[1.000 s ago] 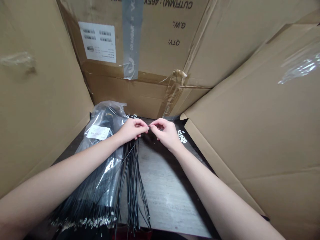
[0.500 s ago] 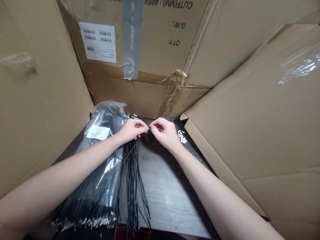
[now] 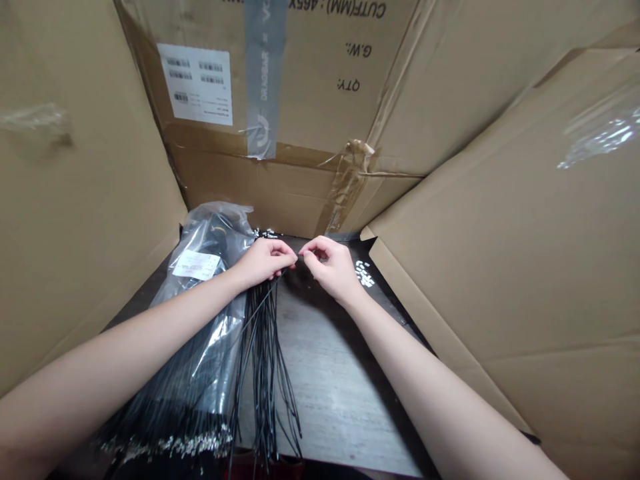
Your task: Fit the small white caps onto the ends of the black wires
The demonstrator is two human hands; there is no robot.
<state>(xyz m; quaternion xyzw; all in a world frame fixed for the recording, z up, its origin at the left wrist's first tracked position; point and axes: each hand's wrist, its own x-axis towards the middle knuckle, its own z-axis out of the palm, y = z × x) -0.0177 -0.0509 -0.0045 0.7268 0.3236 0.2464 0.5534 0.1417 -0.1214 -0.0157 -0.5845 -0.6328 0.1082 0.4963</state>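
My left hand (image 3: 265, 260) and right hand (image 3: 330, 269) are both pinched narrow, thumb against fingertips, and their tips nearly meet just right of a clear plastic bag (image 3: 215, 230). That bag is my landmark. It lies on a grey counter (image 3: 340, 393), holding a thick bundle of black cable ties (image 3: 185, 400) under a white label (image 3: 196, 265). A loose bunch of thin black ties (image 3: 265, 353) lies against the bag's right side, and its strands rise toward my left hand, which seems to hold at least one. So far, this bunch is out of the bag, while the thick bundle remains bagged. Small white bits (image 3: 365, 273) are scattered further right of the bag, and brown cardboard flaps (image 3: 280, 193) surround everything. The strands are too fine for me to tell what my right hand pinches, my fingers hide their tips, and the lower ends run out of view.
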